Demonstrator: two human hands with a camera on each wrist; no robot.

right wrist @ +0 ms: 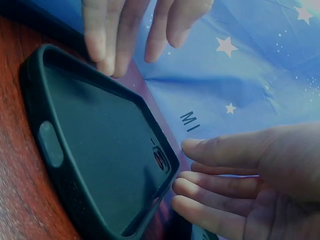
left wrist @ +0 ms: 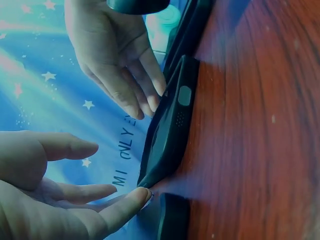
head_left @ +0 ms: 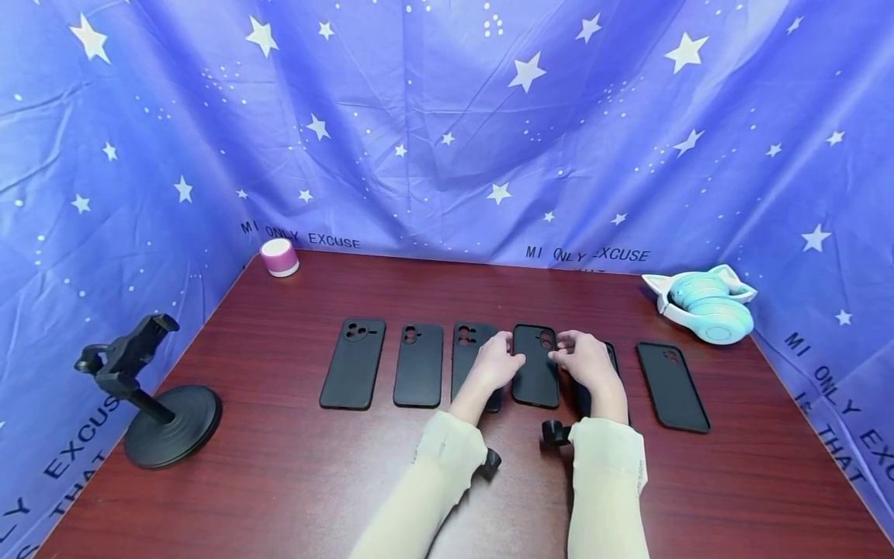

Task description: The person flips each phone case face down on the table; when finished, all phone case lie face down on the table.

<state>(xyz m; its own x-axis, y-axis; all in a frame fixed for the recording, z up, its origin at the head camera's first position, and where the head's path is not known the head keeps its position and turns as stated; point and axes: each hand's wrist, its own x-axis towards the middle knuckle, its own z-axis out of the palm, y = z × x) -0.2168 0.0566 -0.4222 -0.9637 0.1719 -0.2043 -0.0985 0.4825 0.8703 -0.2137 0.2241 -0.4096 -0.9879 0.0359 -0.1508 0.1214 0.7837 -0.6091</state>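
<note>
Backdrop cloth [head_left: 447, 116] blue with white stars, printed "MI ONLY EXCUSE" twice along its lower edge, plus partial "EXCUSE" and "THAT" at the side folds; the cases show no readable brand; six matte black phone cases in a row on the dark red wood-grain table [head_left: 279, 481]; the middle case [head_left: 535, 366] sits fourth from left, between both hands; left hand [head_left: 494, 363] fingers straight, fingertips touching its left edge, gripping nothing; right hand [head_left: 585, 361] fingers straight at its right edge, contact there unclear, no grip; left wrist view shows the case's far end tilted up off the wood, a fingertip [left wrist: 134, 198] at its corner and an oval side button; right wrist view shows its hollow inside, rounded rim and camera cutout; head view alone shows a pink round speaker [head_left: 279, 256] far left, teal cat-ear headphones [head_left: 707, 304] far right, a black phone stand [head_left: 150, 392] near left.
</note>
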